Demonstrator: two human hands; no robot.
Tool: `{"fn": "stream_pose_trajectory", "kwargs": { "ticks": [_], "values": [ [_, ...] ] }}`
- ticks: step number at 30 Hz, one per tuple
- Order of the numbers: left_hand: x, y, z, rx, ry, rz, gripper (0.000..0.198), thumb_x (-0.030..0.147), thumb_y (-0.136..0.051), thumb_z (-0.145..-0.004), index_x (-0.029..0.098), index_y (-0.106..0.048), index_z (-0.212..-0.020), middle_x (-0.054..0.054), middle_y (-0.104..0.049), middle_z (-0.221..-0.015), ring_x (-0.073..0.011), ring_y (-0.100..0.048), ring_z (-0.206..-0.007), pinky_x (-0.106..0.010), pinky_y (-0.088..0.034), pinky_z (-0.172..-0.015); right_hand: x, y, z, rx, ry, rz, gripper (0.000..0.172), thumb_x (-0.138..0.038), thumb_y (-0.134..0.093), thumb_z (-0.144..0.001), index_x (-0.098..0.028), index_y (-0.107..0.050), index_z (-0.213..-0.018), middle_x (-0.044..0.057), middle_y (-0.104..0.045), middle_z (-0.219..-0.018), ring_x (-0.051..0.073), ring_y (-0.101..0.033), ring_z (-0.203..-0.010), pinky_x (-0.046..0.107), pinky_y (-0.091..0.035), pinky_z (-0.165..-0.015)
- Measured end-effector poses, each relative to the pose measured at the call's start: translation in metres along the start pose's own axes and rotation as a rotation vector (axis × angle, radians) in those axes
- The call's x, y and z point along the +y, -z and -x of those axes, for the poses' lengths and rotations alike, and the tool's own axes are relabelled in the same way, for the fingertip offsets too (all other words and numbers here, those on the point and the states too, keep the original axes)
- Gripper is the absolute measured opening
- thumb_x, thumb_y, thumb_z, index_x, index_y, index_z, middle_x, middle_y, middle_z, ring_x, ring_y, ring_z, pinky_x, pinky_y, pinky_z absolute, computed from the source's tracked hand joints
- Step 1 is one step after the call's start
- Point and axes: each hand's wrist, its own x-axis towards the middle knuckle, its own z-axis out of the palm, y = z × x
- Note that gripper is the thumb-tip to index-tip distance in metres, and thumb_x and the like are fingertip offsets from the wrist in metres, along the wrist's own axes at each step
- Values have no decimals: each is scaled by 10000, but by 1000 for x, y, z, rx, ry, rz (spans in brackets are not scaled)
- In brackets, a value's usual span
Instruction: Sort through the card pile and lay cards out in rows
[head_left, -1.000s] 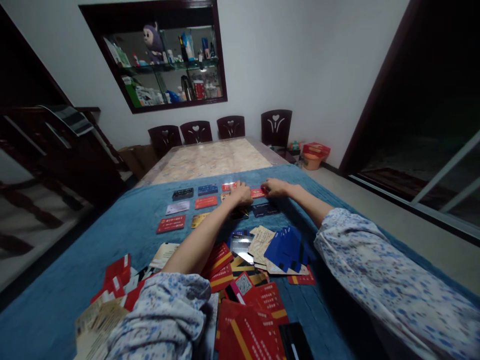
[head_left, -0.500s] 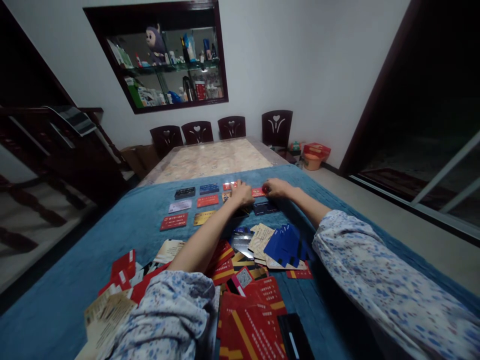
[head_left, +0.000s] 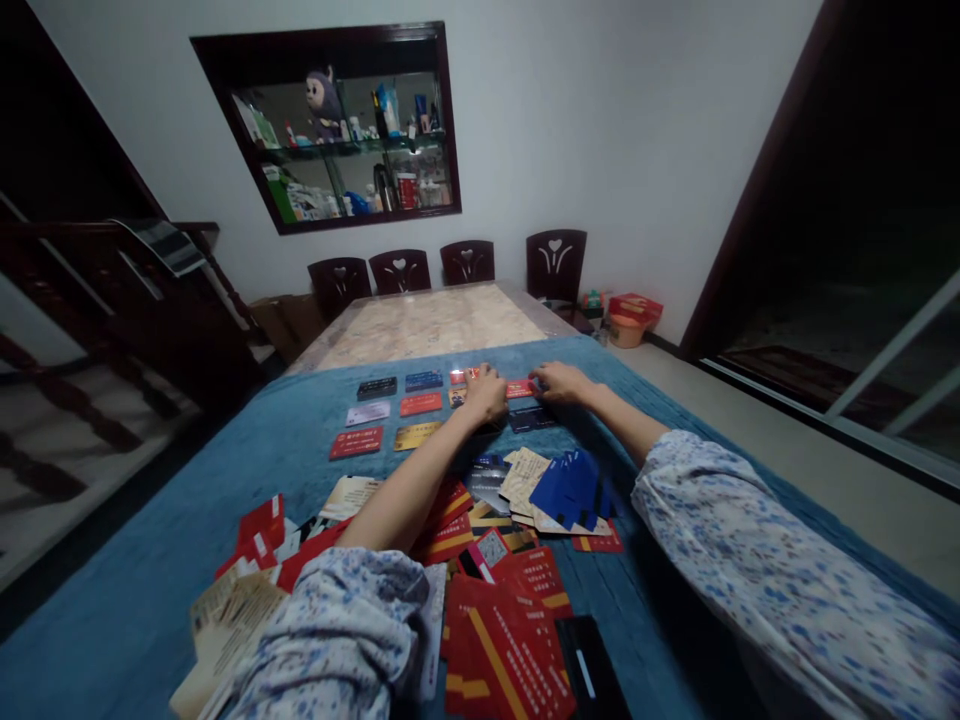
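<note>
My left hand [head_left: 486, 393] reaches over the back rows of bank-type cards. Its fingers are bent and slightly apart beside a red card [head_left: 463, 376] and a gold-and-dark card [head_left: 456, 398], partly covering both. My right hand [head_left: 562, 383] has its fingertips closed at the right edge of another red card [head_left: 519, 388], which lies between my hands. A dark blue card [head_left: 529, 418] sits just in front of it. Further left stand small stacks: black [head_left: 376, 387], blue [head_left: 424, 380], orange-red [head_left: 421, 404], pale [head_left: 368, 412], red [head_left: 356, 442] and gold [head_left: 415, 436].
Nearer me, loose red cards [head_left: 510, 645], blue cards [head_left: 571, 490], cream cards [head_left: 525, 475] and a black card [head_left: 592, 665] lie heaped on the blue cloth [head_left: 150, 570]. Pale papers [head_left: 240, 620] lie at left. Chairs [head_left: 555, 262] stand beyond the marble tabletop [head_left: 435, 318].
The whole view has shifted slightly down and right. Both hands stay around the same red card; my left fingers appear a little more drawn in, and the stacks keep their arrangement.
</note>
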Motion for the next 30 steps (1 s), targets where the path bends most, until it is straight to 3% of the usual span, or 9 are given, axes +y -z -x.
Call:
{"fn": "stream_pose_trajectory", "kwargs": {
  "ticks": [9, 21, 30],
  "values": [
    [-1, 2, 15, 32, -32, 9, 284, 169, -522, -853, 162, -694, -1079, -166, -603, -1271, -343, -365, -1327, -610, -321, -1041, -2, 5, 25, 54, 38, 1, 389, -284, -536, -899, -205, -638, -1266, 109, -669, -1224, 271, -570, -1101, 317, -442, -792],
    [-4, 4, 44, 101, -28, 87, 297, 174, -564, -805, 221, -710, -1059, -124, -618, -1229, -345, -360, -1322, -635, -257, -1060, -13, 13, 70, 182, 133, -5, 242, -180, -544, -883, -199, -718, -1050, 92, -704, -1075, 242, -561, -992, 301, -347, -704],
    [8, 17, 76, 116, -9, 148, 336, 158, -575, -799, 215, -701, -1105, -111, -590, -1296, -327, -338, -1331, -572, -297, -1030, -18, 7, 111, 261, 207, -1, 206, -214, -515, -933, -195, -719, -950, 90, -685, -943, 216, -542, -883, 298, -307, -677]
  ]
}}
